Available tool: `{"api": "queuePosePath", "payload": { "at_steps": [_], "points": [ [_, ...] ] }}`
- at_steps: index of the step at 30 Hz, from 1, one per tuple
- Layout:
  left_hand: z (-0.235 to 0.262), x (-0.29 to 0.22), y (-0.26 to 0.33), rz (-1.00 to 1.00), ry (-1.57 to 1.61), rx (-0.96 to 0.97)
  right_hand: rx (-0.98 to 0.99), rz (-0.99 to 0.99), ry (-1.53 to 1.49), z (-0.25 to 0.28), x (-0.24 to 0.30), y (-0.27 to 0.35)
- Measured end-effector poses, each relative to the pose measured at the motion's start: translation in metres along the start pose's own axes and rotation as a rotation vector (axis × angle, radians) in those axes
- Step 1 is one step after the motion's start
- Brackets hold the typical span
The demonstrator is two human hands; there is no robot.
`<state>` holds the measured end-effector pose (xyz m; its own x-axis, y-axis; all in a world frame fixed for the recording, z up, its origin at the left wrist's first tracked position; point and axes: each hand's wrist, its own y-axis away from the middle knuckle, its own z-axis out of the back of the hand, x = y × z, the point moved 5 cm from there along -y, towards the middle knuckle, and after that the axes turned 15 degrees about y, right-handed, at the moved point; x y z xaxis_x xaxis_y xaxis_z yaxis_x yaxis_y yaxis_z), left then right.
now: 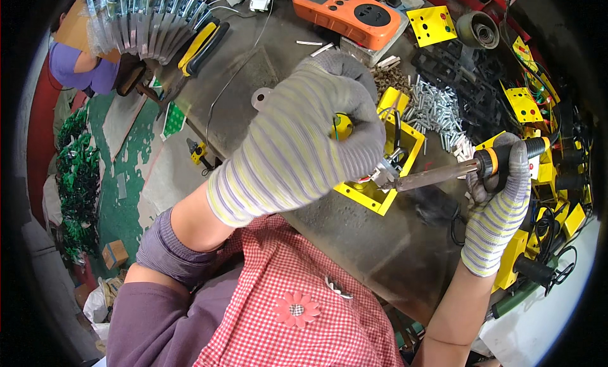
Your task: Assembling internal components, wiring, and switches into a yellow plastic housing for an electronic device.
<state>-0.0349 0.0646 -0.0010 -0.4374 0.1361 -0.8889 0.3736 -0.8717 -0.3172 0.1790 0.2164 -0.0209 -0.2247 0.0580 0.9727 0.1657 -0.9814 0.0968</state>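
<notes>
My right hand (503,199), in a striped knit glove, grips the dark handle of a soldering iron (443,175). The iron's tip reaches into an open yellow box (380,205), by a small metal part with wires (389,167); whether it touches is hard to tell. Over the box's left side, my left hand (304,126) is closed, its fingers curled. A rounded yellow piece (342,126) with a thin green wire shows inside the curl. What the fingertips pinch is hidden behind the hand.
Loose screws (437,110) lie in a heap beyond the box, beside black plastic parts (459,63). An orange multimeter (348,13) stands at the back. Yellow-handled pliers (202,50) and wired strips (142,25) lie back left. More yellow boxes (544,183) crowd the right edge.
</notes>
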Motion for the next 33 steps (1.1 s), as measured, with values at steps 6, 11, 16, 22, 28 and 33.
{"api": "queuePosePath", "payload": {
  "at_steps": [6,11,16,22,28,33],
  "points": [
    [-0.007,-0.034,0.011,-0.348,-0.648,0.062,-0.044,0.000,0.003,-0.003,0.003,0.005],
    [0.022,0.009,0.019,-0.083,-0.079,-0.044,0.096,-0.025,-0.040,0.006,-0.005,-0.001],
    [0.016,0.010,0.014,0.050,-0.141,-0.080,0.119,-0.003,-0.033,0.007,-0.005,0.001],
    [0.005,0.011,0.003,-0.053,-0.071,-0.114,0.071,-0.007,-0.023,0.005,-0.004,0.003],
    [-0.001,0.010,0.004,-0.142,0.192,0.025,0.087,0.009,-0.033,0.007,-0.005,0.004],
    [-0.001,-0.001,0.005,-0.177,0.111,0.161,0.023,-0.015,-0.006,0.009,-0.008,0.008]
  ]
}}
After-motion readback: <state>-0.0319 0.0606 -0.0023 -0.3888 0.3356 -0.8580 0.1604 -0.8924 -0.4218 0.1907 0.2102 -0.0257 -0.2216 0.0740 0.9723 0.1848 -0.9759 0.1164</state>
